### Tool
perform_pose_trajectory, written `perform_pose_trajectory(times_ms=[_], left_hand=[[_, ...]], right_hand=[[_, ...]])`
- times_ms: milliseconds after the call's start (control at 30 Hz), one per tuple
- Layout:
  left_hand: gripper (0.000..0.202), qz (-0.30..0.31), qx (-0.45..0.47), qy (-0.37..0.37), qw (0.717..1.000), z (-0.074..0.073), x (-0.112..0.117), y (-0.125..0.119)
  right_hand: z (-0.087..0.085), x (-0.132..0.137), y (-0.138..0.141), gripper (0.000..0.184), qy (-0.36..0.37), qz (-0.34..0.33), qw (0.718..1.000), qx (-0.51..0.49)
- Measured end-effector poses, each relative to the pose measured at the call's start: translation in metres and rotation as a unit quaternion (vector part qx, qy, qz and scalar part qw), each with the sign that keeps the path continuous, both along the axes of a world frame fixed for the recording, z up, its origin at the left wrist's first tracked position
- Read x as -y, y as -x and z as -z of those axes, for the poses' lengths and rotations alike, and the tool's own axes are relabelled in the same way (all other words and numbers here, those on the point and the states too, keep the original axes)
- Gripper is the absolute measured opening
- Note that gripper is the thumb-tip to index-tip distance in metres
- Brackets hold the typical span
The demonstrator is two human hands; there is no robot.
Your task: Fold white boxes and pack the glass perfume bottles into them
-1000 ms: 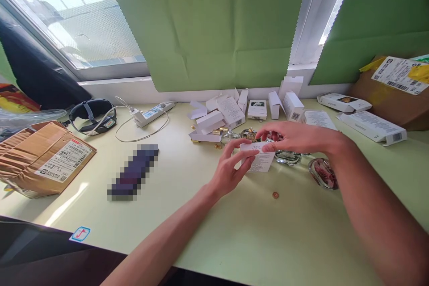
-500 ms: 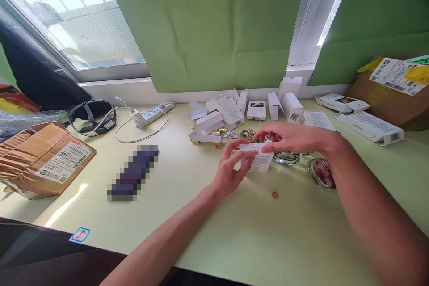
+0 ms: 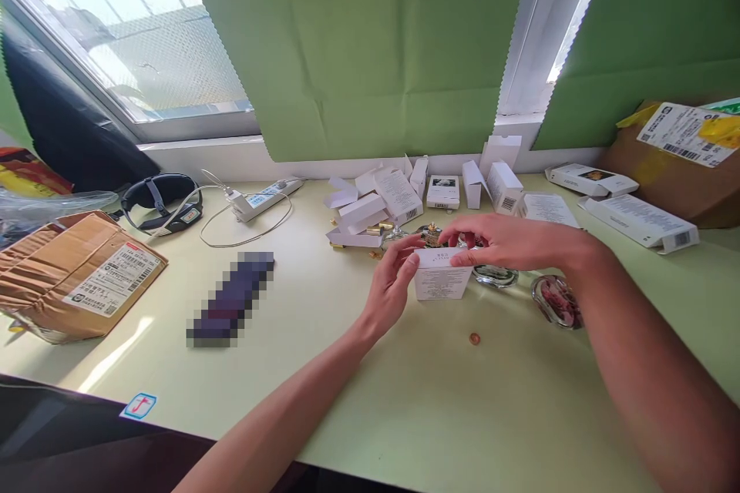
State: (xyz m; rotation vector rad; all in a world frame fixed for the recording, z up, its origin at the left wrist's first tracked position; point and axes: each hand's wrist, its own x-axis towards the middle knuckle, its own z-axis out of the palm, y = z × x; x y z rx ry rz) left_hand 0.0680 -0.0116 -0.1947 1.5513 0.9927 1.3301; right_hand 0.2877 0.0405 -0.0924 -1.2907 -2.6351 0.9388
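A small white printed carton (image 3: 443, 285) stands upright on the table with its top flap lying flat. My left hand (image 3: 390, 289) grips the carton's left side, thumb at the near top corner. From the right, my right hand (image 3: 500, 239) holds the carton's top right edge, its thumb in front and its fingers curled behind. A clear glass bottle (image 3: 496, 276) lies just right of the carton, partly under my right hand. Beside my right forearm is another round glass bottle (image 3: 553, 299) with pinkish contents. A small copper-coloured round piece (image 3: 475, 339) lies in front of the carton.
Several white cartons (image 3: 396, 196) and gold-coloured tubes (image 3: 375, 230) lie behind my hands. More cartons (image 3: 639, 222) are at right, near a brown cardboard box (image 3: 664, 169). At left are a brown parcel (image 3: 86, 277), a headset (image 3: 159, 204), a power strip (image 3: 263, 200) and a pixelated dark object (image 3: 231, 300).
The carton's top flap, raised slightly before, now lies flat. My left fingers have shifted from across its top to the left side. My right hand stays nearly in place.
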Motion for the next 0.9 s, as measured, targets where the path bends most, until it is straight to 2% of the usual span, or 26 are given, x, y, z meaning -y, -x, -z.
perform_pose_trajectory(times_ms=[200,533,900], left_hand=[[0.034,0.024,0.014,0.022,0.999,-0.0015,0.0004,-0.0006],[0.034,0.052,0.013,0.03,0.998,-0.0002,0.0001,0.0009],[0.032,0.061,0.015,0.031,0.998,0.0019,-0.0014,0.0009]], right_hand=[[0.005,-0.0042,-0.001,0.054,0.023,0.002,1.0,0.001],[0.0013,-0.0026,-0.0045,0.054,0.015,0.018,1.0,0.009],[0.0072,-0.0077,-0.0027,0.052,0.043,0.017,0.999,0.01]])
